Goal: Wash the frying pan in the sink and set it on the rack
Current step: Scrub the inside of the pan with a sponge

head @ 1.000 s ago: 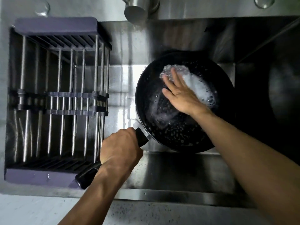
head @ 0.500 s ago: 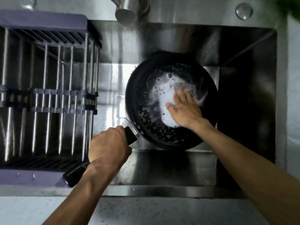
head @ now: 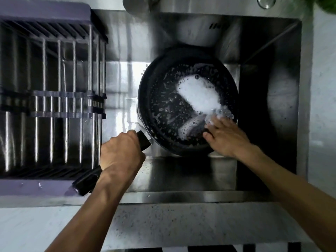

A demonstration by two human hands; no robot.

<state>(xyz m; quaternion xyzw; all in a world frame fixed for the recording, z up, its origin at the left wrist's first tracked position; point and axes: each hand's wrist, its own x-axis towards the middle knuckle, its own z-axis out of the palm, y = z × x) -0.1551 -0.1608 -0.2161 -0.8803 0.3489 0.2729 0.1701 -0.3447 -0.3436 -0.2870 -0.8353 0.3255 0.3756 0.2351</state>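
At the far left, a dish rack (head: 51,99) with upright steel rods and purple plastic ends sits across the left part of the steel sink (head: 269,99). Its near purple edge lies just beside the butt of the frying pan's black handle (head: 87,180). The left hand (head: 120,153) is wrapped round that handle, fingers curled over it in a full fist, with handle showing both behind the wrist and ahead of the knuckles, where it runs up to the pan. The frying pan (head: 160,110) is down in the sink basin, to the right of the rack and below the tap (head: 136,4) at the far edge. Its dark inside is speckled with bubbles, and a thick patch of white soap foam (head: 198,95) covers the right half of its floor. The right hand (head: 225,137) lies flat at the pan's near right rim, fingers stretched out and slightly spread, the tips in the foam; whether anything is under the palm I cannot tell. A pale speckled countertop (head: 181,224) runs along the near side of the sink.
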